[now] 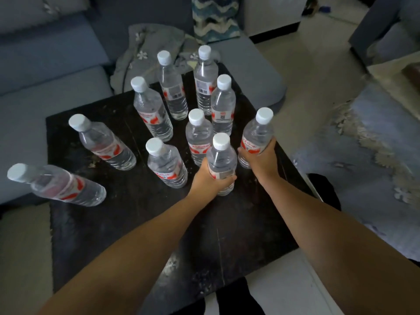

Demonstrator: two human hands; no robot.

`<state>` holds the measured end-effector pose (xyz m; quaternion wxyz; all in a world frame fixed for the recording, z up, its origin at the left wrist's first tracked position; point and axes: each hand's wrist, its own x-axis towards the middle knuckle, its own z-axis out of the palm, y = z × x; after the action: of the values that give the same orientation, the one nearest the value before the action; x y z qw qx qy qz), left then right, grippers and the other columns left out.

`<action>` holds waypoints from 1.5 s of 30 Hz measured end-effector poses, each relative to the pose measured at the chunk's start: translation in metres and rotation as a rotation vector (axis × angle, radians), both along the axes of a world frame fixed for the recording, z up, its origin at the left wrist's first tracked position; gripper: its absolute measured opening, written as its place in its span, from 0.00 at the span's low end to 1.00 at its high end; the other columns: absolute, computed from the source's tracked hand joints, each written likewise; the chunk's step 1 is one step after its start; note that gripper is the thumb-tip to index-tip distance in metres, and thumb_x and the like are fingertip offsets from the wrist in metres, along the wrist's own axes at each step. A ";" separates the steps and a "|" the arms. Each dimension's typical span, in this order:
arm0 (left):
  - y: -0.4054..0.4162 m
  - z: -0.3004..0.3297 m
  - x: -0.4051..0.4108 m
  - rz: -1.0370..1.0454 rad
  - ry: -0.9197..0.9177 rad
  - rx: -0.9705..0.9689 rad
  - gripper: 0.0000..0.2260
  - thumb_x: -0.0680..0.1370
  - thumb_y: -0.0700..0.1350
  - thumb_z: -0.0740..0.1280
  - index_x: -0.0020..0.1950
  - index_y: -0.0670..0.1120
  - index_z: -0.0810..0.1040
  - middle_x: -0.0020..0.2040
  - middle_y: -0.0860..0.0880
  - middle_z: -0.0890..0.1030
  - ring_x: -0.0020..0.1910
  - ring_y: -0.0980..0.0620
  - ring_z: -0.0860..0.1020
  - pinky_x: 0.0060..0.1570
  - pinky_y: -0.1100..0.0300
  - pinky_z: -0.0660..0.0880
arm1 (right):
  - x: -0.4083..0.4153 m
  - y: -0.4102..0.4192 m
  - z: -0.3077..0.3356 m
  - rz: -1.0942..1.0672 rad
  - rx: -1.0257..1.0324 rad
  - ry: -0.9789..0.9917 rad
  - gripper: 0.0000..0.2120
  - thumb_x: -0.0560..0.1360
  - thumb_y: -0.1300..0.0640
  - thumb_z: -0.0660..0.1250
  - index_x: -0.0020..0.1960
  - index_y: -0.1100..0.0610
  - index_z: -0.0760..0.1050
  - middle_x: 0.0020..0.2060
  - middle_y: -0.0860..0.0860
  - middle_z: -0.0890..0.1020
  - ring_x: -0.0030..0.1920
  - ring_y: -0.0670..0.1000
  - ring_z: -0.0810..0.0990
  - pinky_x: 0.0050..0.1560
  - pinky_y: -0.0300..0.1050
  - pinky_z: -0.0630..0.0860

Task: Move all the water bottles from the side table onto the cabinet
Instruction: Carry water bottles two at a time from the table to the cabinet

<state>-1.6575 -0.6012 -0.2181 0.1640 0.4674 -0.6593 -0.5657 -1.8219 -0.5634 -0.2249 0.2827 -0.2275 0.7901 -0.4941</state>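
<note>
Several clear water bottles with white caps and red-and-white labels stand upright on a black side table (109, 223). My left hand (210, 178) is wrapped around the lower body of the nearest middle bottle (221, 160). My right hand (261, 160) grips the bottle at the right edge (258, 133) around its label. Other bottles stand apart from my hands: one at the near left (59, 183), one behind it (104, 144), one in the middle front (166, 163) and a cluster at the back (204, 80). No cabinet is in view.
A grey-blue sofa (45, 76) wraps the table's left and far sides, with a crumpled grey cloth (150, 42) and a patterned cushion (214, 17) on it. A light tiled floor (318, 64) opens to the right, beside a pale rug (375, 144).
</note>
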 end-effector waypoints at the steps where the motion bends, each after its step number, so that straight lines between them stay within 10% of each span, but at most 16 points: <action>1: 0.001 0.001 -0.002 0.019 0.004 -0.008 0.34 0.67 0.47 0.78 0.69 0.52 0.65 0.60 0.53 0.78 0.58 0.56 0.77 0.59 0.59 0.73 | -0.001 0.000 -0.002 0.006 0.005 0.019 0.41 0.67 0.54 0.79 0.73 0.54 0.60 0.66 0.52 0.76 0.66 0.53 0.77 0.60 0.40 0.71; 7: 0.011 0.006 -0.018 -0.052 -0.058 -0.114 0.30 0.65 0.49 0.78 0.61 0.58 0.66 0.55 0.59 0.77 0.51 0.62 0.76 0.50 0.70 0.68 | -0.017 0.013 0.010 0.110 0.066 0.083 0.32 0.68 0.45 0.75 0.66 0.54 0.68 0.55 0.47 0.80 0.53 0.48 0.79 0.50 0.40 0.75; 18: 0.035 0.022 -0.006 -0.289 -0.221 -0.059 0.32 0.65 0.54 0.77 0.66 0.49 0.69 0.58 0.51 0.80 0.57 0.50 0.78 0.59 0.54 0.74 | -0.004 0.129 0.043 -0.025 0.188 0.055 0.29 0.66 0.53 0.78 0.64 0.55 0.72 0.55 0.53 0.82 0.56 0.54 0.82 0.63 0.54 0.76; 37: 0.241 0.089 0.011 -1.045 -0.141 -0.118 0.21 0.69 0.47 0.76 0.61 0.49 0.75 0.54 0.49 0.81 0.54 0.49 0.79 0.56 0.55 0.75 | 0.181 0.425 0.088 -0.712 0.220 -0.003 0.32 0.67 0.51 0.79 0.66 0.56 0.69 0.61 0.55 0.80 0.60 0.55 0.79 0.61 0.47 0.74; 42: 0.345 0.091 0.029 -1.316 -0.070 -0.158 0.16 0.69 0.41 0.75 0.56 0.44 0.79 0.49 0.47 0.82 0.45 0.51 0.80 0.38 0.68 0.75 | 0.263 0.522 0.091 -0.949 0.227 -0.023 0.32 0.66 0.52 0.79 0.66 0.56 0.71 0.60 0.53 0.81 0.56 0.51 0.80 0.59 0.44 0.74; 45: 0.400 0.088 0.052 -1.423 -0.121 -0.193 0.18 0.67 0.46 0.76 0.56 0.46 0.79 0.51 0.47 0.83 0.51 0.48 0.81 0.52 0.57 0.77 | 0.317 0.566 0.090 -1.066 0.243 -0.051 0.32 0.66 0.51 0.79 0.66 0.55 0.72 0.59 0.53 0.82 0.59 0.54 0.81 0.62 0.48 0.75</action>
<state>-1.6054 -0.2014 -0.1297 -0.2406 -0.0614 -0.8589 -0.4478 -1.5051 0.0022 -0.1353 0.0365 0.2508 0.8402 -0.4794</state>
